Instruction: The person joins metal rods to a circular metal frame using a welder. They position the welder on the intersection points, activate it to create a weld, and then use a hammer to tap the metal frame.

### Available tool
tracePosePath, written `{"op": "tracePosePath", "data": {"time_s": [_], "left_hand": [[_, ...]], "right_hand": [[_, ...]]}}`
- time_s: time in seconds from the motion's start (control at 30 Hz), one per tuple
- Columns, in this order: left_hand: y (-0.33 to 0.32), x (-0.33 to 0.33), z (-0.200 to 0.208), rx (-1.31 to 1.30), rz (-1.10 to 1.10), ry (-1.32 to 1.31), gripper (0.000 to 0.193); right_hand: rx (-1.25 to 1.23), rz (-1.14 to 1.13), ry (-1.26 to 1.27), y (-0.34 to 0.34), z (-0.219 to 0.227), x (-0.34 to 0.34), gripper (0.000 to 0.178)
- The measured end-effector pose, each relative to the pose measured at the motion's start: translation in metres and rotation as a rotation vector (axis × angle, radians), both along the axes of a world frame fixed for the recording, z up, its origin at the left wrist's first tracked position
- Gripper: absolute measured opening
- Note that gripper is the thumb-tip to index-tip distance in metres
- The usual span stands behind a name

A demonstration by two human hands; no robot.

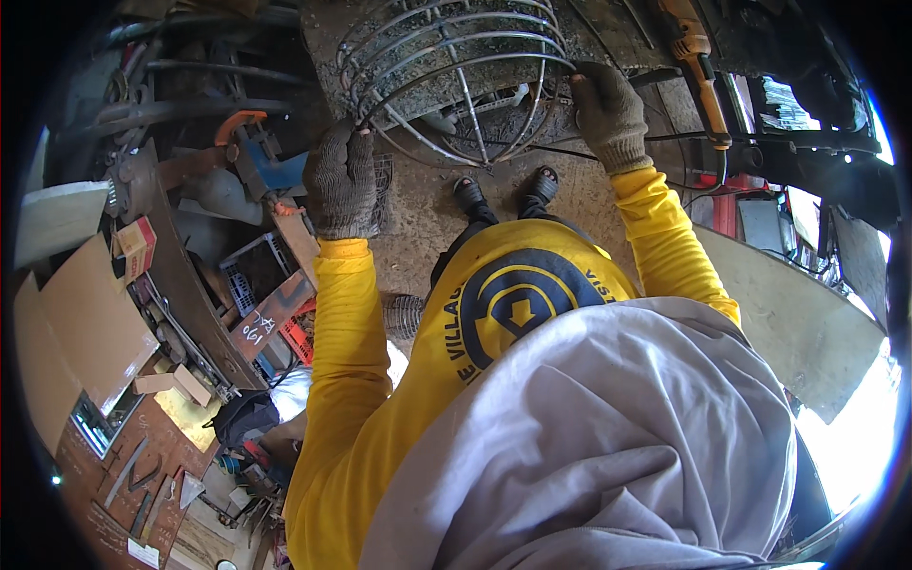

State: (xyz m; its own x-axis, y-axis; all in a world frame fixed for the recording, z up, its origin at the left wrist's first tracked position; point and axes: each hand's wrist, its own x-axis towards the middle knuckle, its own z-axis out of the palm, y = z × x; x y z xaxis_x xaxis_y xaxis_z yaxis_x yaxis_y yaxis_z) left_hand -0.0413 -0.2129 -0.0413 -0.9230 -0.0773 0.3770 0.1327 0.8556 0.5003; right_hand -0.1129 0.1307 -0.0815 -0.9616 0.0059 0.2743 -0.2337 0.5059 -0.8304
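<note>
A rounded cage of bent metal rods (465, 90) spans the space between my hands at the top of the view, over a grey worktop (328, 43). My left hand (342, 180), in a brown knitted glove, is closed on the near rod at the cage's left end. At the right end of that rod, my right hand (610, 109) wears a matching glove and pinches it with thumb and fingers. Several curved hoops are crossed by straighter ribs, and the cage's far part is cut off by the picture's top edge.
An orange power tool (700, 76) with a cord lies on the right. Left of me are a blue and orange clamp-like tool (271, 161), a dark crate (256, 271) and opened cardboard (81, 337). A pale board (784, 309) leans at the right, and hand tools lie on a brown board (109, 484).
</note>
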Motion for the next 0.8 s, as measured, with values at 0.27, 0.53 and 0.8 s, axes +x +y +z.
{"op": "tracePosePath", "data": {"time_s": [0.27,0.53,0.8], "left_hand": [[-0.010,0.008,-0.005,0.162,-0.028,-0.059,0.020],[0.002,0.006,-0.002,0.081,0.043,-0.031,0.023],[0.002,0.004,-0.009,0.063,0.035,0.047,0.020]], "right_hand": [[0.029,-0.064,-0.026,-0.003,-0.004,0.001,0.018],[0.018,-0.039,-0.071,-0.002,0.007,0.003,0.020],[-0.331,-0.088,-0.225,0.026,0.010,0.018,0.028]]}}
